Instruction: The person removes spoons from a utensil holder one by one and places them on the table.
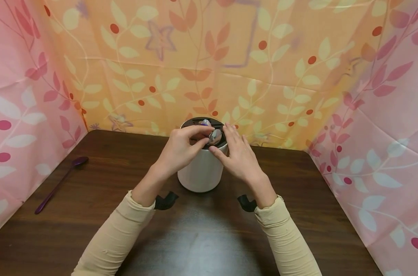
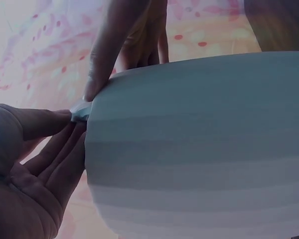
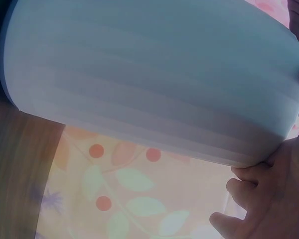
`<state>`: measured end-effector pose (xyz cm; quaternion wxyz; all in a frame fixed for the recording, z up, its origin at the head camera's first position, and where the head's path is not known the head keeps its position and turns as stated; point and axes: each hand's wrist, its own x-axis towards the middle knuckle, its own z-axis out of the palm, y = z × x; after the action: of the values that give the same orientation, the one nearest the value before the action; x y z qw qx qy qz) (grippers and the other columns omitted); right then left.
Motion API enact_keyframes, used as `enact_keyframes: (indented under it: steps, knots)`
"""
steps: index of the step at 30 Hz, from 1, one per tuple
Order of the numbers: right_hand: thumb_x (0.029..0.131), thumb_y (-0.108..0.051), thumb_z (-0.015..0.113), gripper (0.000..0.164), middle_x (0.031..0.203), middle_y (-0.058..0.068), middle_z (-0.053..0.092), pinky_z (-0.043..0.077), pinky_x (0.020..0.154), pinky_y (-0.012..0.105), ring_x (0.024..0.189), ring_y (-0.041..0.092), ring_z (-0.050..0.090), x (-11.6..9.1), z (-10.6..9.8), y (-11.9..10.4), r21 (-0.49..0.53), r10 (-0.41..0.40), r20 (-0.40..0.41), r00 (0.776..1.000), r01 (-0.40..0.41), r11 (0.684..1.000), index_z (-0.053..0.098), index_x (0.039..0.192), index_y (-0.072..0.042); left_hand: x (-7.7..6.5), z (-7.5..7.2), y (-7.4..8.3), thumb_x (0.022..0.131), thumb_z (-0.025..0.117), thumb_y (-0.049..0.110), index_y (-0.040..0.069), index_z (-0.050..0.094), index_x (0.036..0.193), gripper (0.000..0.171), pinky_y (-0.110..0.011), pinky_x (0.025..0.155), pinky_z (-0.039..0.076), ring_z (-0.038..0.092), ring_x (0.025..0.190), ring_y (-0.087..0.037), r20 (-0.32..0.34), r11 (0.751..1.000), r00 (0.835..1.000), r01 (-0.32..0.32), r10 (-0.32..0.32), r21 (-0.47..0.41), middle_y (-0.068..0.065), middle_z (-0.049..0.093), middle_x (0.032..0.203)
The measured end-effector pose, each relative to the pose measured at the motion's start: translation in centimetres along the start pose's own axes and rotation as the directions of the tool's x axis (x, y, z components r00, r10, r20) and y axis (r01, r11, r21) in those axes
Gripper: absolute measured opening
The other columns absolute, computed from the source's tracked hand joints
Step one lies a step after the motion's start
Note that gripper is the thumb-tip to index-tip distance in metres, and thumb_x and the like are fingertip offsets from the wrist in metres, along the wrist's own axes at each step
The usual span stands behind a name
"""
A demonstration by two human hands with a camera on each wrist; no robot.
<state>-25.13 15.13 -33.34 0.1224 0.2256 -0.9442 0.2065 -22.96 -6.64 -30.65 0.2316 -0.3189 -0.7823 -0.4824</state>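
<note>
A white round utensil holder (image 1: 200,172) with a dark slotted top stands near the back of the table. Two shiny spoon bowls stick up from that top. My left hand (image 1: 178,151) pinches the nearer spoon (image 1: 216,136) by its bowl between thumb and fingers; its handle is out of sight. Behind it is the other spoon (image 1: 206,122), partly covered by my left fingers. On the holder's right rim rests my right hand (image 1: 241,157), its fingers extended and the thumb near the front edge. The left wrist view also shows the holder's ribbed side (image 2: 199,144).
A purple spoon (image 1: 58,186) lies on the left of the dark wooden table (image 1: 202,245). Patterned cloth (image 1: 209,57) hangs along the back and both sides. Black straps show at both wrists.
</note>
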Motion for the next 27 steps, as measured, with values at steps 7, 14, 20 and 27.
enact_keyframes:
  steps: [7, 14, 20, 27]
  knots:
    - [0.101, -0.075, 0.037, 0.094, 0.174, 0.002, 0.012, 0.007, 0.129, 0.054, 0.161, 0.021, 0.007, 0.0, 0.0, 0.0, 0.0, 0.006, 0.006, 1.0, -0.006, 1.0, 0.019, 0.167, -0.012, 0.0, 0.4, 0.0, 0.093, 0.077, -0.001, 0.004, 0.077, 0.121, 0.028, -0.036, 0.084, 0.062, 0.075, 0.099, -0.02, -0.018, 1.0, 1.0, 0.023, -0.024, -0.012, -0.01, 0.075, 0.119]
    - [0.101, -0.076, 0.037, 0.094, 0.174, 0.002, 0.012, 0.007, 0.129, 0.054, 0.161, 0.02, 0.007, -0.1, 0.0, -0.1, -0.004, 0.009, 0.007, 1.0, -0.009, 1.0, 0.02, 0.167, -0.012, 0.1, 0.6, 0.0, 0.093, 0.077, 0.0, 0.004, 0.078, 0.119, 0.027, -0.037, 0.084, 0.062, 0.074, 0.099, -0.02, -0.04, 0.998, 0.997, 0.058, -0.06, -0.038, -0.008, 0.076, 0.118]
    - [0.101, -0.076, 0.037, 0.094, 0.174, 0.003, 0.013, 0.008, 0.128, 0.056, 0.161, 0.023, 0.01, 0.0, 0.0, 0.0, -0.008, 0.003, -0.001, 1.0, -0.003, 1.0, 0.02, 0.167, -0.012, 0.2, 0.3, 0.0, 0.093, 0.076, -0.001, 0.003, 0.077, 0.12, 0.027, -0.039, 0.083, 0.062, 0.074, 0.095, -0.022, -0.079, 0.994, 0.994, 0.068, -0.074, -0.081, -0.011, 0.077, 0.109]
    - [0.1, -0.077, 0.036, 0.095, 0.174, 0.002, 0.012, 0.007, 0.129, 0.056, 0.161, 0.026, 0.011, 0.0, 0.0, -0.1, 0.0, 0.0, -0.001, 1.0, 0.0, 1.0, 0.02, 0.167, -0.012, 0.5, -0.5, 0.4, 0.093, 0.076, -0.001, 0.004, 0.076, 0.122, 0.029, -0.04, 0.085, 0.061, 0.074, 0.097, -0.022, -0.102, 0.989, 0.992, 0.065, -0.078, -0.132, -0.011, 0.077, 0.11]
